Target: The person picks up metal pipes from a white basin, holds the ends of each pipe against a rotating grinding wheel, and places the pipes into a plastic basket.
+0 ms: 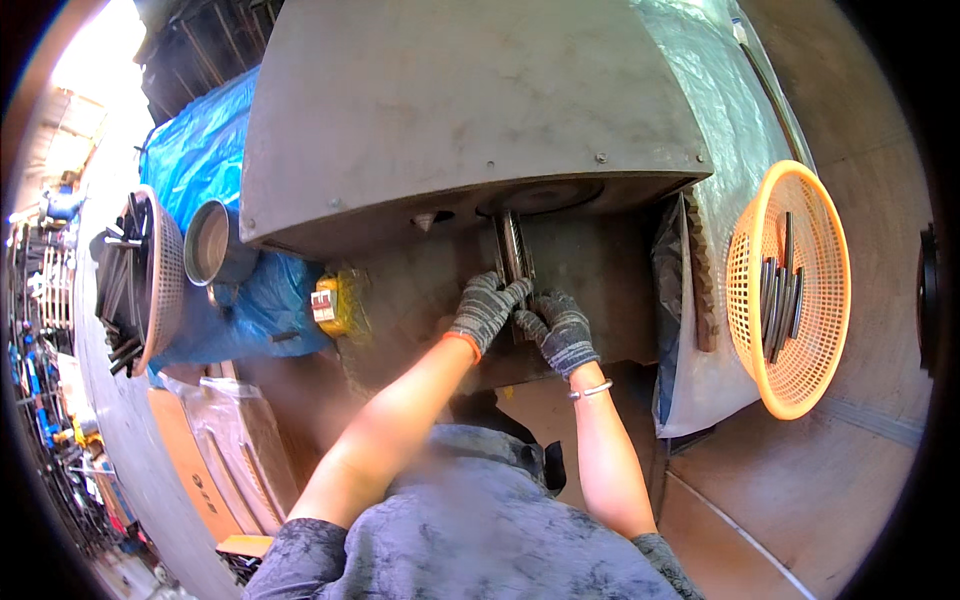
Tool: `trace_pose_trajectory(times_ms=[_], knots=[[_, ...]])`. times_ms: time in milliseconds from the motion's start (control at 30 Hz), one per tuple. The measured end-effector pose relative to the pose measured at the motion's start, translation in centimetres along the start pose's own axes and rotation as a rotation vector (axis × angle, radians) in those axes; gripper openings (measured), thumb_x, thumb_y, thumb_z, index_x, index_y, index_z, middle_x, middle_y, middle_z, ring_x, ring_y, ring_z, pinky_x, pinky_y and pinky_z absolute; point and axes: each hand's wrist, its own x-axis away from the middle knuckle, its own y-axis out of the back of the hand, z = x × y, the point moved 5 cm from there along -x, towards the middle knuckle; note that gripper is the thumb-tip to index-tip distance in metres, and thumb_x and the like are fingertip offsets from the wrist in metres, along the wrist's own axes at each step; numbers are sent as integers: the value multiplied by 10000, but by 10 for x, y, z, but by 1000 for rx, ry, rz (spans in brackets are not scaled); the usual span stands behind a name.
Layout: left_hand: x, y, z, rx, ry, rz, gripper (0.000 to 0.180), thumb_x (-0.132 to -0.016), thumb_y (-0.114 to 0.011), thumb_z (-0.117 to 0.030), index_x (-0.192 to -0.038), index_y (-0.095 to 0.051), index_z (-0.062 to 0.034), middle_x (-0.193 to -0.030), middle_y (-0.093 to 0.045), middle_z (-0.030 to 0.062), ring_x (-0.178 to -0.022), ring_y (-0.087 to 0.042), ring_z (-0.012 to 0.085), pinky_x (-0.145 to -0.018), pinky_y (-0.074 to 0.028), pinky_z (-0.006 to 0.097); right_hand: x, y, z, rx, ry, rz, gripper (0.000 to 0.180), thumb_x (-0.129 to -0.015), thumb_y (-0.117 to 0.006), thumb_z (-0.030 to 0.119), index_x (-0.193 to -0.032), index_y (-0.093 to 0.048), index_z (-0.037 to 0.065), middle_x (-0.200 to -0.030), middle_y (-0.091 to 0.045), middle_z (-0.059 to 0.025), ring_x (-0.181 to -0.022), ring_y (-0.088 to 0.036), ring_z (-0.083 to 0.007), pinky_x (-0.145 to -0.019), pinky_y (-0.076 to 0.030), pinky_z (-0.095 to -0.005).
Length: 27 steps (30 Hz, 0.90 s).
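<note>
Here your left hand (487,308), in a grey knit glove with an orange cuff, is curled around the lower end of a ribbed metal rod (515,250) that stands upright under the overhanging hood of a large grey machine (450,110). Your fingers (508,292) are closed narrowly on the rod, thumb side toward the metal. Your right hand (560,330), in a matching grey glove, sits just beside the left one and slightly lower; its fingers are bent and pressed near the base of the rod, though you cannot tell from this view whether they actually grip it or only rest against it. A thin bangle (590,390) rings your right wrist. The rod rises from between your two hands up to a round opening in the underside of the hood, against the dark flat face of the machine. To your right, an orange plastic basket (800,385) holds several more dark rods (778,295) lying lengthwise, well apart from your hands. To your left, another basket (165,275) carries a load of dark metal pieces, near a metal can (205,243) resting on blue tarpaulin (215,150). A yellow switch box (335,303) sits on the machine's left edge.
</note>
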Motion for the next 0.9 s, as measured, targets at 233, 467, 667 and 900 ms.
trace_pose_trajectory(times_ms=[233, 467, 667, 900], knots=[[11, 4, -20, -23, -20, -18, 424, -798, -718, -362, -871, -658, 51, -819, -664, 230, -768, -625, 334, -700, -480, 401, -1, -7, -8, -59, 29, -61, 273, -776, -749, 224, -935, -673, 16, -883, -627, -152, -810, -619, -307, -713, -493, -381], [4, 2, -9, 32, -57, -6, 414, -790, -733, -349, -876, -659, 49, -831, -663, 222, -765, -613, 324, -692, -479, 393, -4, -8, -14, -80, -27, 19, 395, -746, -740, 371, -910, -704, 13, -933, -635, -219, -910, -592, -391, -806, -484, -448], [6, 3, -12, -43, 13, -1, 404, -798, -727, -338, -896, -663, 49, -839, -665, 222, -771, -608, 327, -699, -479, 387, -4, -11, -17, -47, -136, 66, 453, -765, -716, 429, -950, -703, 16, -1021, -641, -227, -962, -595, -392, -854, -478, -453], [1, 2, -4, -77, -5, -13, 447, -798, -724, -372, -899, -659, 59, -837, -671, 216, -759, -620, 301, -692, -480, 384, -5, -8, -20, -183, -112, 106, 487, -739, -741, 443, -960, -702, 10, -1013, -648, -222, -962, -603, -383, -855, -482, -443]])
